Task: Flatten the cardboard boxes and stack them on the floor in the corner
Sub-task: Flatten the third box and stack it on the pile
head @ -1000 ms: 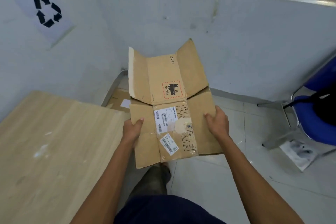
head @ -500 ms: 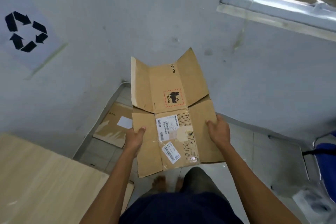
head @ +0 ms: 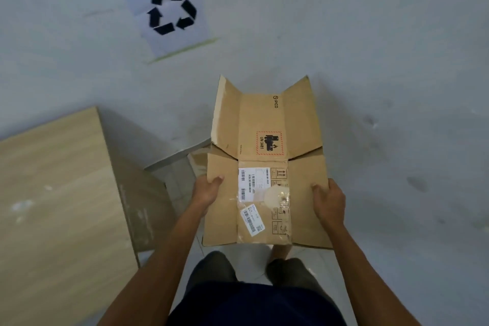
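Flattened box (head: 267, 167) was held mid-air w/ long axis pointing away from the person toward the wall corner, left hand (head: 207, 190) & right hand (head: 329, 201) both clamped on its near side edges, equally close.

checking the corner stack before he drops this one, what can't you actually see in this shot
Head view only:
- Stack in the corner: mostly hidden behind the flattened box; only a cardboard sliver shows, so its height is unknown.
- Fingers of the left hand and right hand: under the box, only the thumbs on top show.
- Small print on the shipping labels: too small to read.
- Table: cut off by the left edge.
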